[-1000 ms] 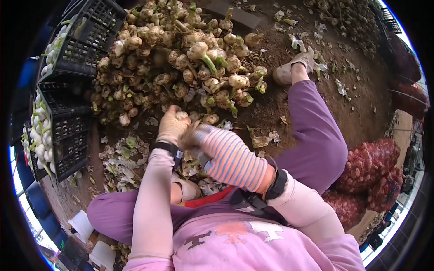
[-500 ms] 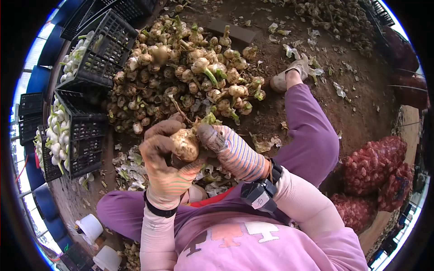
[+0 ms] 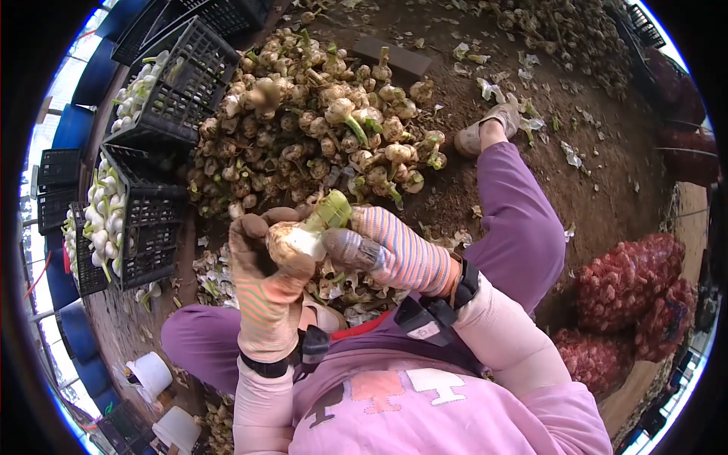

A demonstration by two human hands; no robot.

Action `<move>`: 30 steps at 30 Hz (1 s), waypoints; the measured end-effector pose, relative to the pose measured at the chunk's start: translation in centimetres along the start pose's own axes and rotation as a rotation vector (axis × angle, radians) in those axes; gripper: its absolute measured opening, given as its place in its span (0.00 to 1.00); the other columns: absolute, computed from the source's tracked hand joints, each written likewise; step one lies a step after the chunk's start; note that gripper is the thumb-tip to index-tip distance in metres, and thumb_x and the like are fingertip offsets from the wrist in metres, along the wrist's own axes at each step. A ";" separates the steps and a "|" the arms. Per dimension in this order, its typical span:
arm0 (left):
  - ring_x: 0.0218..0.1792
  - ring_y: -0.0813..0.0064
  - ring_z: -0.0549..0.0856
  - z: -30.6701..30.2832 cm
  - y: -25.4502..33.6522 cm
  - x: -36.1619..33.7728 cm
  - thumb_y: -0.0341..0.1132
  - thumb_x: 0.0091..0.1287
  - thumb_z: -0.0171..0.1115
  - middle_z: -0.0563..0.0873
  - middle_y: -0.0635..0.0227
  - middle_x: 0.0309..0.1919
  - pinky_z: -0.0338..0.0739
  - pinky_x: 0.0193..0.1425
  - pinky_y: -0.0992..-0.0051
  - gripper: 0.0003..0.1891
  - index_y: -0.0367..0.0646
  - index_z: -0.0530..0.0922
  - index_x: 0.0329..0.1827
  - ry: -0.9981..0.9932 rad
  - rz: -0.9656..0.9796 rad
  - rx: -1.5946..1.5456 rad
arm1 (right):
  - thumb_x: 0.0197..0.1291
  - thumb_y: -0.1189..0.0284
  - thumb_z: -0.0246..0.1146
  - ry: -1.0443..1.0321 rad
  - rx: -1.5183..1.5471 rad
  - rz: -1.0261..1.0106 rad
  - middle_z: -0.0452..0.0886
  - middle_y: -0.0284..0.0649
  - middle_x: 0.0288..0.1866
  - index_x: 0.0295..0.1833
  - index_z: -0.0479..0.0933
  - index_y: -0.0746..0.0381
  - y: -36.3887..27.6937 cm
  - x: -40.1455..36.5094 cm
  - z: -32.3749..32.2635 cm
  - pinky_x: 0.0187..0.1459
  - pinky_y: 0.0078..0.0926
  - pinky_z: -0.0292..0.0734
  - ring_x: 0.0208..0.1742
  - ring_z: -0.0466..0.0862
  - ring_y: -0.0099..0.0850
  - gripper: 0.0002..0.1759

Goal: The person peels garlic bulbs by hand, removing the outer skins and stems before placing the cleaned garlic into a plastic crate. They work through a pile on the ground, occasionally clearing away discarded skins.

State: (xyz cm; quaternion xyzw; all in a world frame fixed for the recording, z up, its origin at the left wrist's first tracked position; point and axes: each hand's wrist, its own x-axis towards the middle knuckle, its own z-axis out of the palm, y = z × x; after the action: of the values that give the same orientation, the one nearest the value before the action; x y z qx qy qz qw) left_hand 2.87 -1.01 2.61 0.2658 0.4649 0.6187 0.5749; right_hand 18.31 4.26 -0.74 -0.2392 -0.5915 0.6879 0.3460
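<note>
Gloves, striped and soiled, covered both hands. The left hand was closed around a pale, dirt-stained bulb, held up over the lap. The right hand pinched the bulb's green stalk end. Just beyond lay a heap of unpeeled bulbs on bare soil, with black plastic crates beside it and loose husks beneath the hands.

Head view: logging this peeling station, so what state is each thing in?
garlic bulb: partly peeled, held by both hands
left hand: gloved, gripping the bulb
right hand: gloved, pinching its top
bulb pile: unpeeled, dirty
black crate: holds white bulbs
mesh sacks: full
</note>
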 end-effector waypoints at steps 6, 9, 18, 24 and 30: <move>0.51 0.65 0.78 -0.7 -2.5 0.7 0.25 0.53 0.71 0.75 0.59 0.49 0.74 0.57 0.66 0.27 0.42 0.63 0.51 -0.121 0.752 0.670 | 0.62 0.72 0.54 0.260 0.333 0.187 0.81 0.39 0.39 0.49 0.74 0.67 1.9 0.5 1.9 0.41 0.25 0.74 0.39 0.80 0.27 0.13; 0.51 0.70 0.78 -1.1 -1.8 0.4 0.39 0.65 0.61 0.76 0.62 0.48 0.74 0.57 0.68 0.21 0.44 0.64 0.55 0.014 0.138 0.146 | 0.62 0.74 0.54 0.268 0.413 0.151 0.80 0.34 0.41 0.51 0.73 0.68 1.5 0.6 1.6 0.43 0.22 0.74 0.41 0.77 0.19 0.14; 0.39 0.75 0.81 -5.4 -1.7 4.0 0.54 0.69 0.49 0.80 0.64 0.41 0.76 0.40 0.76 0.25 0.40 0.75 0.53 -0.100 -0.176 0.453 | 0.62 0.76 0.58 0.008 0.239 0.248 0.80 0.30 0.38 0.49 0.76 0.66 1.2 0.9 -0.6 0.41 0.16 0.73 0.39 0.76 0.16 0.11; 0.37 0.80 0.79 -2.4 -1.1 3.2 0.36 0.62 0.65 0.79 0.69 0.38 0.73 0.39 0.81 0.12 0.34 0.80 0.39 -0.148 0.440 1.007 | 0.60 0.77 0.57 0.167 -0.177 0.162 0.81 0.37 0.36 0.48 0.75 0.68 1.7 0.9 -0.3 0.39 0.21 0.73 0.37 0.78 0.21 0.11; 0.37 0.84 0.77 -3.4 -2.9 3.7 0.28 0.61 0.64 0.79 0.70 0.38 0.74 0.40 0.83 0.19 0.38 0.70 0.54 -0.204 0.034 0.649 | 0.55 0.76 0.56 0.310 -0.563 -0.054 0.78 0.53 0.35 0.48 0.73 0.71 2.7 0.5 -0.9 0.40 0.32 0.74 0.35 0.79 0.44 0.15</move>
State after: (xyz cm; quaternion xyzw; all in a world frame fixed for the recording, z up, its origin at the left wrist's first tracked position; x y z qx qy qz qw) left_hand 0.53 1.39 -2.13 0.5031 0.5731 0.4181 0.4936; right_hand 18.14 5.04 -3.51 -0.4115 -0.7050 0.4432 0.3704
